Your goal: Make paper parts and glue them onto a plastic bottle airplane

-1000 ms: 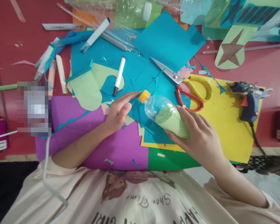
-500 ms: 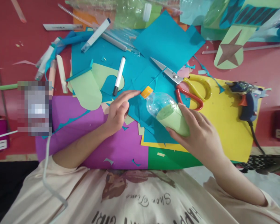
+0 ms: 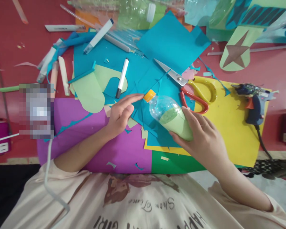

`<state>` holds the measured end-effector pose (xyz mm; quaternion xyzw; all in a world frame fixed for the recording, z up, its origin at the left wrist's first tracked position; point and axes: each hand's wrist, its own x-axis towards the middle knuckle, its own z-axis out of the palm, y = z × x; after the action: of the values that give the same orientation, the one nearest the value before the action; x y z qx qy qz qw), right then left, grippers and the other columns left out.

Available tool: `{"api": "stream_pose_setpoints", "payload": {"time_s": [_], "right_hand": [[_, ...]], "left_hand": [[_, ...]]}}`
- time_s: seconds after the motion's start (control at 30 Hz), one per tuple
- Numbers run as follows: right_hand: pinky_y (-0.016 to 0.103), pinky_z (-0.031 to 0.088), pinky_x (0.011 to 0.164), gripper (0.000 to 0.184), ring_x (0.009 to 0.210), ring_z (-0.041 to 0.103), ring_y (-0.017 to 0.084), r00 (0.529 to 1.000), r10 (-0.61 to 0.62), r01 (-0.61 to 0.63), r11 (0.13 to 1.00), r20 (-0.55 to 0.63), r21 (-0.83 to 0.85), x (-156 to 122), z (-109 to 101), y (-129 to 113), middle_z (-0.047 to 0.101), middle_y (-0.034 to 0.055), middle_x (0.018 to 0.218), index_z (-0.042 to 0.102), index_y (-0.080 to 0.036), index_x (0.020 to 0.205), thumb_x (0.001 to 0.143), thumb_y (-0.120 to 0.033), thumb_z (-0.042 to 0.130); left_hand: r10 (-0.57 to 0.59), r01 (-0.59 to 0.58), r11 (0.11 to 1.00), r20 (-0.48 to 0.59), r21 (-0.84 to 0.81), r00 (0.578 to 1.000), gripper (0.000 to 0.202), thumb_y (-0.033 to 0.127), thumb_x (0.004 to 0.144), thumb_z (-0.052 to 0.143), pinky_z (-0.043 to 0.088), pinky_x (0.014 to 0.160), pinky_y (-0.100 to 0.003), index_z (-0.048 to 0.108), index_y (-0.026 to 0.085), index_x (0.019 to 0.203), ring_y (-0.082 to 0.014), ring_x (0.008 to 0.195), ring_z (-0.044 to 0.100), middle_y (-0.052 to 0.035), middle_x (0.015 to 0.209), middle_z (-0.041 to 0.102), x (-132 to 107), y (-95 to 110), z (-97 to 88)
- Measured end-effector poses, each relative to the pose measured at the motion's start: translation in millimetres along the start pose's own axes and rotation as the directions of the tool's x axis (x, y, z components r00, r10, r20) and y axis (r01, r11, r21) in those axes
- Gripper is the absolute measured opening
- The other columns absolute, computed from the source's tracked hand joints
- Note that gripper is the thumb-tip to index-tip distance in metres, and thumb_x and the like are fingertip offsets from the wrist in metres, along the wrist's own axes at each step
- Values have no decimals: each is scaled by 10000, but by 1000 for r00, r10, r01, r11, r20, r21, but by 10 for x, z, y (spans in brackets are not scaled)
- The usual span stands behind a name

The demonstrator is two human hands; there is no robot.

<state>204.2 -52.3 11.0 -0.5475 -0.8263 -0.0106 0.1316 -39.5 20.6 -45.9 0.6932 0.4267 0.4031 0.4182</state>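
Observation:
A clear plastic bottle (image 3: 165,109) with an orange cap (image 3: 149,95) lies tilted over the blue paper, its lower part wrapped in light green paper. My right hand (image 3: 203,136) grips it round the wrapped end, thumb on the near side and fingers on the far side. The bottle's base is hidden by that hand. My left hand (image 3: 120,116) is open, its fingers stretched out with the tips at the cap. Just beyond the bottle lie scissors (image 3: 181,81) with one yellow and one red handle. A white marker (image 3: 122,78) rests past my left hand.
A glue gun (image 3: 254,103) with a black cord lies on yellow paper (image 3: 235,136) at right. Purple paper (image 3: 131,152) spreads in front of me. A corded device, blurred out (image 3: 37,111), is at left. Several markers, paper scraps and plastic bottles (image 3: 131,16) lie farther back.
Almost nothing differs. The whole view has shifted very slightly; both hands keep their places at the bottle.

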Motion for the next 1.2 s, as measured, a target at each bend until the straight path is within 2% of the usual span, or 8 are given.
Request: {"api": "stream_pose_setpoints", "payload": {"time_s": [0.2, 0.27, 0.43, 0.7, 0.77, 0.93, 1.07, 1.2], "right_hand": [[421, 589, 722, 652, 881, 689, 298, 1000, -15, 15, 1000, -1, -2, -9, -9, -6, 696, 174, 1036, 353, -118, 1433, 886, -377, 596], [416, 588, 716, 649, 874, 687, 297, 1000, -25, 25, 1000, 1, -9, -7, -16, -9, 696, 177, 1028, 360, -105, 1425, 885, -372, 600], [404, 586, 729, 623, 876, 685, 289, 999, -35, 35, 999, -8, -18, 1, -23, -20, 694, 173, 1022, 369, -99, 1403, 886, -358, 601], [399, 577, 707, 635, 840, 680, 280, 999, -44, 44, 998, -10, -35, -9, -9, -55, 696, 157, 994, 342, -107, 1436, 908, -385, 560], [400, 575, 699, 637, 838, 678, 286, 999, -47, 47, 998, -4, -37, -7, -3, -58, 697, 166, 988, 355, -88, 1427, 905, -386, 566], [397, 575, 711, 670, 841, 681, 281, 999, -38, 38, 999, -6, -37, -6, -4, -59, 699, 153, 996, 307, -121, 1466, 905, -375, 570], [394, 574, 700, 672, 843, 679, 281, 999, -49, 49, 999, -9, -23, -21, -14, -63, 700, 161, 1001, 320, -105, 1462, 899, -363, 583], [397, 573, 679, 646, 831, 675, 286, 997, -72, 72, 997, -8, -28, -33, -16, -67, 702, 172, 992, 374, -71, 1424, 887, -346, 603]], "left_hand": [[70, -70, 998, -16, -7, 997, 517, 563, 963, 308, 566, 849, -387, 670, 248, 1156, -244, 1107, 646, -68, 1208, 688, 25, 45, 6], [49, -49, 999, -18, 9, 999, 521, 576, 960, 306, 575, 813, -374, 673, 258, 1150, -238, 1069, 663, -66, 1211, 684, 22, 47, 2], [-41, 42, 999, 61, -13, 997, 538, 586, 961, 290, 529, 531, -309, 591, 285, 1290, -170, 644, 676, -53, 1007, 737, -19, 44, -6], [51, -52, 998, 44, 22, 998, 504, 571, 958, 308, 558, 910, -409, 619, 313, 1258, -255, 1102, 643, -53, 1276, 634, 32, 76, 4], [21, -23, 999, 63, 30, 998, 523, 589, 952, 304, 572, 873, -393, 619, 306, 1258, -246, 1043, 663, -57, 1228, 654, 38, 84, -3], [-47, 56, 998, 190, -38, 981, 527, 585, 951, 329, 534, 524, -271, 494, 327, 1380, -139, 607, 648, -40, 1023, 718, 24, 74, -14], [4, -4, 1000, 152, 0, 988, 568, 617, 934, 341, 562, 663, -269, 522, 293, 1364, -220, 1011, 672, -69, 1345, 596, 27, 50, -21], [38, -40, 999, 137, 6, 990, 545, 592, 939, 362, 563, 852, -310, 551, 268, 1333, -257, 1257, 556, -64, 1375, 581, 41, 35, -27]]}}
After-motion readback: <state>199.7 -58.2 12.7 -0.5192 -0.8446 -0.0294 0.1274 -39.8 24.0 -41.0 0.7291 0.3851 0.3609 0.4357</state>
